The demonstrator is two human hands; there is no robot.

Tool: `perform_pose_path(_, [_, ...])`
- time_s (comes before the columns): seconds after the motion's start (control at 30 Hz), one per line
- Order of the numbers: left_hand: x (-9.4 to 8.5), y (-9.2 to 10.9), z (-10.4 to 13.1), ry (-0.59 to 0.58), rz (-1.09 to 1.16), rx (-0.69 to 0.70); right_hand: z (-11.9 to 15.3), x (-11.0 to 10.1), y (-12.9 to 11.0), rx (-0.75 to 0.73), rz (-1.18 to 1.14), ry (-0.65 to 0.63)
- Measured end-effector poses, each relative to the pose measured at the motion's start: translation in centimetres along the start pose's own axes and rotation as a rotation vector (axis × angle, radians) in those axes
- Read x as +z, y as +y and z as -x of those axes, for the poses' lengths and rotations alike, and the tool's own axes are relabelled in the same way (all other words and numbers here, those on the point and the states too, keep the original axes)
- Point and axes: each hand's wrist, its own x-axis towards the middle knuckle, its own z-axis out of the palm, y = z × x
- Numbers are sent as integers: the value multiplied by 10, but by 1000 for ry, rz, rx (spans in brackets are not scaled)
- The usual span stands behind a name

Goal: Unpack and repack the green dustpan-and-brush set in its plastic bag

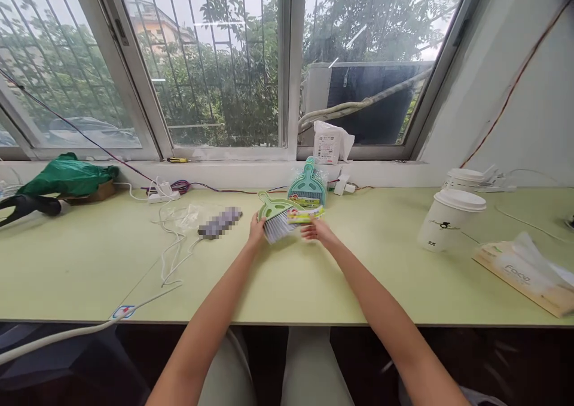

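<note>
My left hand is closed around the left edge of a green dustpan, its handle pointing up and to the left. Nested in the dustpan is a small brush with grey-white bristles. A yellow-green label card crosses its right side, and the thumb and fingers of my right hand pinch the card's right end. Just behind stands a stack of teal-green dustpan-and-brush sets, partly in clear wrap, with a similar label low on the front.
White paper cups and a tissue pack lie to the right. On the left are a pixelated grey object, white cables, a power strip and a green bag. A white package rests on the windowsill.
</note>
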Motion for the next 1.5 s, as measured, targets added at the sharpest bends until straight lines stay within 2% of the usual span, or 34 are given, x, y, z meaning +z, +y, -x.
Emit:
perform_pose_path(0.1, [-11,4,-10,152,-4,85,-9,-45,-17,-74,-211,335])
perform_pose_path(0.13, [-13,5,-12,192,-21,114,-10,-62,-22,-81,-298,408])
perform_pose_path(0.23, [-14,11,-8,246,-111,247,-9,-102,-34,-75,-438,462])
perform_pose_path(0.3, [-8,17,4,229,-195,369,-7,-108,-39,-125,-414,445])
perform_pose_path(0.37, [0,23,21,184,-304,515,-4,-93,-39,-208,-312,455])
perform_pose_path(0.47, [13,29,50,51,-514,701,2,-38,-31,-354,-129,417])
perform_pose_path(0.57, [25,28,74,-91,-667,828,11,19,-15,-607,231,84])
perform_pose_path(0.63, [30,26,84,-145,-694,904,19,39,-9,-664,313,-32])
perform_pose_path(0.7, [34,25,88,-223,-685,967,27,44,-8,-702,319,-24])
perform_pose_path(0.8, [35,24,87,-359,-621,1031,38,40,-13,-770,248,80])
perform_pose_path(0.9, [33,23,85,-349,-539,1045,47,46,-13,-841,188,153])
perform_pose_path(1.0, [29,25,85,-310,-542,1026,52,58,-6,-861,343,76])
perform_pose_path(1.07, [28,30,85,-347,-569,991,51,60,-3,-852,458,74])
perform_pose_path(1.13, [28,35,84,-397,-563,928,45,55,-5,-846,540,167])
perform_pose_path(1.2, [32,39,81,-421,-523,828,38,44,-13,-858,621,260])
perform_pose_path(1.3, [37,41,74,-428,-482,664,33,31,-26,-905,740,312])
perform_pose_path(1.4, [36,36,66,-374,-470,578,36,32,-31,-933,816,354])
perform_pose_path(1.5, [27,32,57,-280,-495,617,45,43,-27,-907,841,426])
